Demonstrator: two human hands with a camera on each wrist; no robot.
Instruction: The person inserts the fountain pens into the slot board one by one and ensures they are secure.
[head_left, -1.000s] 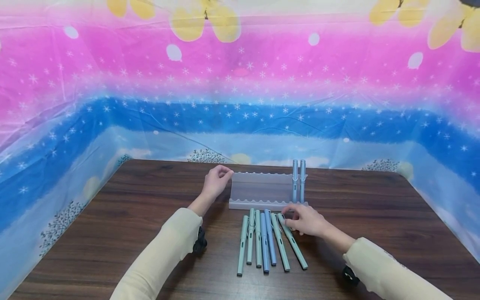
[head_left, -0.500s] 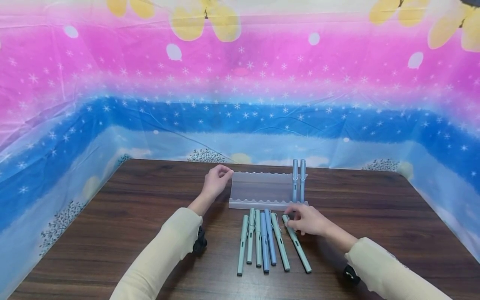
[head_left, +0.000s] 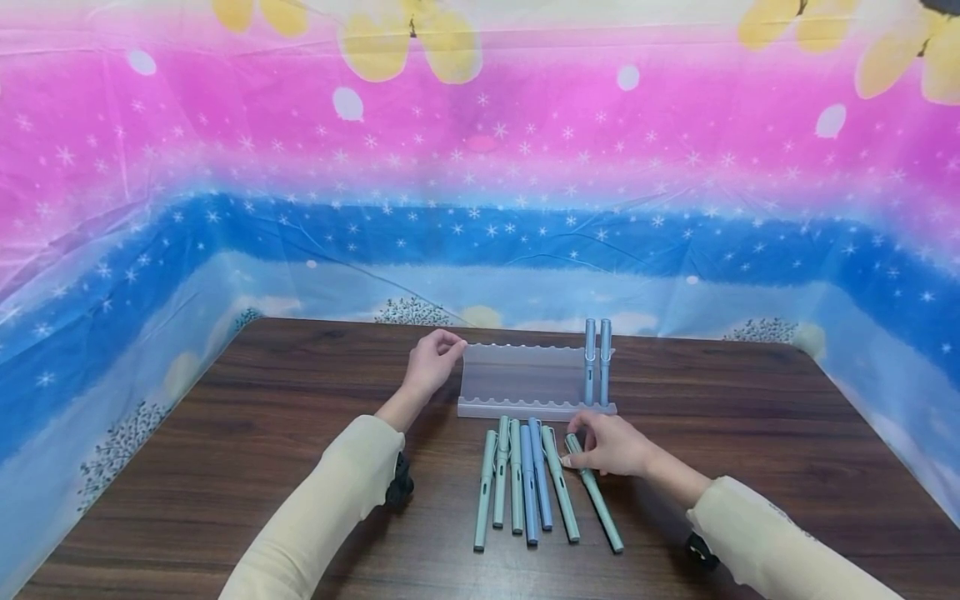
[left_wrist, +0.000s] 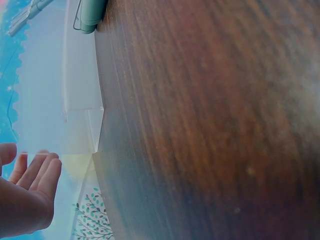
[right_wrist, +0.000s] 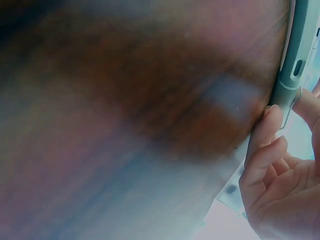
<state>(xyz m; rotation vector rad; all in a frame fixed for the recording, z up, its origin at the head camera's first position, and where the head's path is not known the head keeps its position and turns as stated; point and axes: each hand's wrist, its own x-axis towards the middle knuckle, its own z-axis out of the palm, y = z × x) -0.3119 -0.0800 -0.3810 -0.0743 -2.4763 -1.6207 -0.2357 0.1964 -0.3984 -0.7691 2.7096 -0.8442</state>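
A translucent pen rack (head_left: 522, 375) with scalloped edges stands on the table. My left hand (head_left: 431, 360) pinches its upper left corner between thumb and fingers. Two light blue pens (head_left: 590, 367) stand upright in the right-hand slots. In front of the rack, my right hand (head_left: 611, 443) holds the cap end of the rightmost green pen (head_left: 600, 504), which lies slanted on the table. The right wrist view shows fingers on both sides of this green pen's (right_wrist: 298, 50) clip end. To its left lie several green pens (head_left: 486, 492) and two blue pens (head_left: 528, 492), caps toward the rack.
The dark wooden table (head_left: 300, 383) has a rounded far edge. A colourful cloth backdrop (head_left: 480, 233) with snowflakes surrounds it at the back and sides. Black wrist cameras (head_left: 400, 480) sit under both cream sleeves (head_left: 322, 500).
The rightmost green pen has slid a little right and toward the near edge, apart from the others. My right fingers have closed on its cap. My left hand and the rack stay still.
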